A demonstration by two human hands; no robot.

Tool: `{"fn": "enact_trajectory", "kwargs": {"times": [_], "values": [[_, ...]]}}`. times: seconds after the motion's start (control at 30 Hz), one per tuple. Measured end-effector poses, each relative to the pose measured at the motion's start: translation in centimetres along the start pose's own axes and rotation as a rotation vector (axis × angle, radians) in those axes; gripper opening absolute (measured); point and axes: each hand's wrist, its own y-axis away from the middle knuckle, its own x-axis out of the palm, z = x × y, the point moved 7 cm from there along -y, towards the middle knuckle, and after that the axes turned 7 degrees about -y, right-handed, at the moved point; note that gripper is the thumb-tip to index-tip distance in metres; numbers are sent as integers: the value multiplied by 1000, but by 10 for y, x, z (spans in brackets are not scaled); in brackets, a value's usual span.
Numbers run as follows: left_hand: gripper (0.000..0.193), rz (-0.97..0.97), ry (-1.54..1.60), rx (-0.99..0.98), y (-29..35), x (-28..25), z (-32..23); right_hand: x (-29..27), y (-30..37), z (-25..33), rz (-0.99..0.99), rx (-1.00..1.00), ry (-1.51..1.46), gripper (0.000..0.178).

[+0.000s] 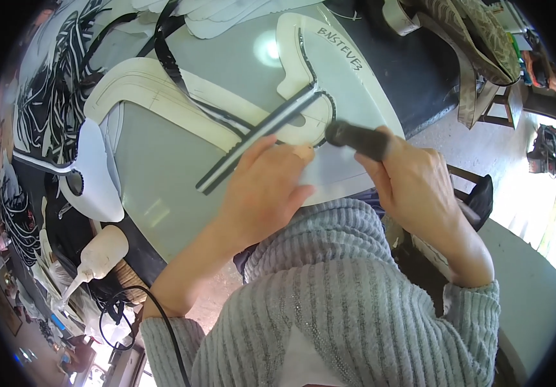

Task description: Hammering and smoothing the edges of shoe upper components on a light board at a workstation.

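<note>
My left hand (265,180) has its fingers bent down on the near edge of a curved white cut piece (305,132), pinning it to the grey board; the thumb sticks out to the side. Black notched edging follows that piece's curved edge, and a black-and-white strip (226,171) runs across it under my fingers. Closed around a dark hammer (363,140), my right hand (413,177) holds its rounded end just right of the piece. The hammer's rear part is hidden in the hand. A long white curved piece (155,97) lies beyond my left hand, crossed by a black ribbon (173,68).
The grey board (162,206) rests on a dark table (413,64). To the left are a bundle of black-and-white strips (52,84), a white edged piece (94,171) and a white nozzle bottle (104,251). A patterned bag (471,39) stands far right; a black cable (165,316) passes my left forearm.
</note>
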Motion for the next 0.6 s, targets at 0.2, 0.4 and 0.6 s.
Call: {"fn": "enact_trajectory", "kwargs": {"times": [0.2,0.4,0.6], "values": [[58,-4,94,-75,-3,0,10,17,1,-16,119,10,64,29],[60,-25,-11,33,1,0,6,3,-19,7,73,-1,10,29],[62,-143,18,37,4,-3,7,15,11,-3,307,95,101,25]]}}
